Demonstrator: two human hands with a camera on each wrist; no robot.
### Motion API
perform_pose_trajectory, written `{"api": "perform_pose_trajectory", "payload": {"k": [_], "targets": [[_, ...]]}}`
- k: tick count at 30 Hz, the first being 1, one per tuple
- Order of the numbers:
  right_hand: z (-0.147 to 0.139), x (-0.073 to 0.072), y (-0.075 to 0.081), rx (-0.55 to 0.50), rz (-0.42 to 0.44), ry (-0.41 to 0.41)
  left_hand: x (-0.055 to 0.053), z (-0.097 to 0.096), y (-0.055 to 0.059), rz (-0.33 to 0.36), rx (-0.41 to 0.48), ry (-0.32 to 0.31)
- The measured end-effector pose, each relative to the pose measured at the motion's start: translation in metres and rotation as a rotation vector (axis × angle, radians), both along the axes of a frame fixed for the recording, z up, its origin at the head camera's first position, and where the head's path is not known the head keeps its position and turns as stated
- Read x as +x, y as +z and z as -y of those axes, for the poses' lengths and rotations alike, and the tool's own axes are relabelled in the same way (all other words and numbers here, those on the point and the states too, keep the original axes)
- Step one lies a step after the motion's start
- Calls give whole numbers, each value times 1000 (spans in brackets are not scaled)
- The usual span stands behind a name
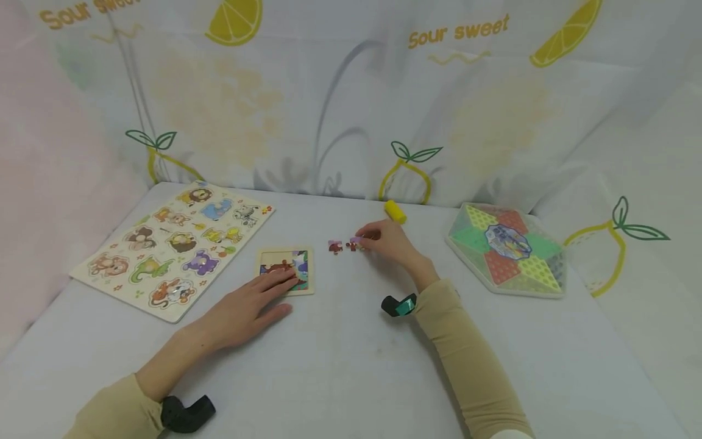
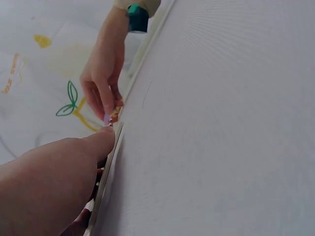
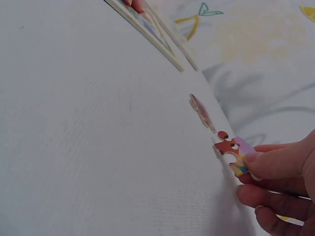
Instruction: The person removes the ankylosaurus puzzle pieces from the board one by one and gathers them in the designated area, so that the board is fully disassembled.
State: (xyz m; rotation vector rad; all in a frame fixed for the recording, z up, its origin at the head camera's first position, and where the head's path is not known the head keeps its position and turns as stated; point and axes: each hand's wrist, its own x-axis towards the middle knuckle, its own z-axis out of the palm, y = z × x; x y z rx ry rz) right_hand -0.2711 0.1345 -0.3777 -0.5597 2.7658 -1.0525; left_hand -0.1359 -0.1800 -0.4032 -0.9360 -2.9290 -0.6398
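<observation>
My left hand [image 1: 241, 314] rests with extended fingers on a small square jigsaw puzzle [image 1: 274, 255] in a pale wooden frame. Part of the picture is hidden beneath those fingers. To its right, my right hand [image 1: 392, 244] pinches a jigsaw piece [image 3: 234, 147] between thumb and fingers. That piece has a brown patch with eyes, plus purple, yellow and blue areas. A second brown and purple jigsaw piece [image 1: 335, 246] lies on the table between the frame and my right hand. In the left wrist view, the left thumb [image 2: 101, 142] is at the frame's edge.
On the left lies a large animal peg board [image 1: 123, 261]. A yellow cylinder [image 1: 395, 211] lies behind my right hand. At the right is a hexagonal box [image 1: 507, 247] with a coloured star pattern. A lemon-print cloth [image 1: 340, 91] hangs behind the white table [image 1: 329, 378].
</observation>
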Motion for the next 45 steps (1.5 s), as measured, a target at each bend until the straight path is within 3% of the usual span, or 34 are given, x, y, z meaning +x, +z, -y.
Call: {"api": "perform_pose_trajectory", "payload": {"k": [9,14,24,45], "targets": [[4,0,-4,118,-109,16,1,0,0,14,0,8],[6,0,-5,126,-172,33,1,0,2,12,5,8],[9,-1,-11,155,-213,18,1,0,2,16,9,5],[6,2,-8,86,-57,-39,0,-1,-1,20,11,4]]}}
